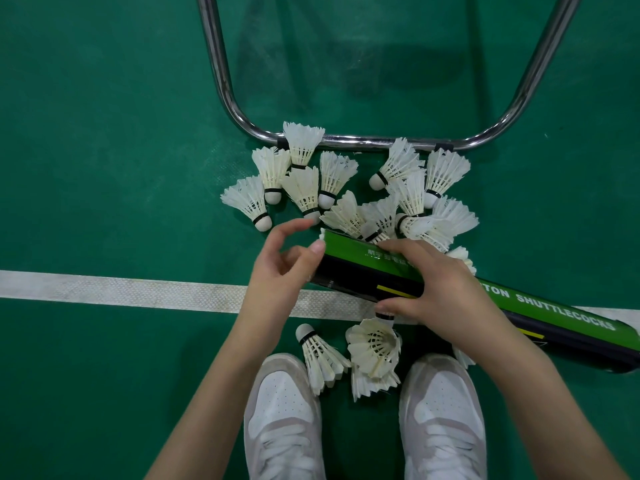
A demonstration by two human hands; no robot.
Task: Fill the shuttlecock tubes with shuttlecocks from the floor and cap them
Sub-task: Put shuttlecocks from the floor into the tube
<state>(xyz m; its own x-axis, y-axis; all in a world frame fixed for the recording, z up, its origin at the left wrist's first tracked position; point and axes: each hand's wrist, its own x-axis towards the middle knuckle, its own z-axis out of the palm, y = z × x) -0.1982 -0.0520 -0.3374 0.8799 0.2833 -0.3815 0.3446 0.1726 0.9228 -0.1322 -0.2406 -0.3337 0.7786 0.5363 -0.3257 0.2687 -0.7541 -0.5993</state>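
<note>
With the right hand (446, 296) gripping the green tube (363, 268) low over the floor (104, 150) and the left hand (284, 261) loose at its mouth, slide shuttlecocks (304, 188) in nose first.

View: single head-worn wide-angle camera.
Direction: forward and steeply down onto the green floor (104, 168).
Range: close, above both hands.
Lower edge: shoes (363, 417).
Upper edge: metal frame (363, 140).
Shared coverage: none.
</note>
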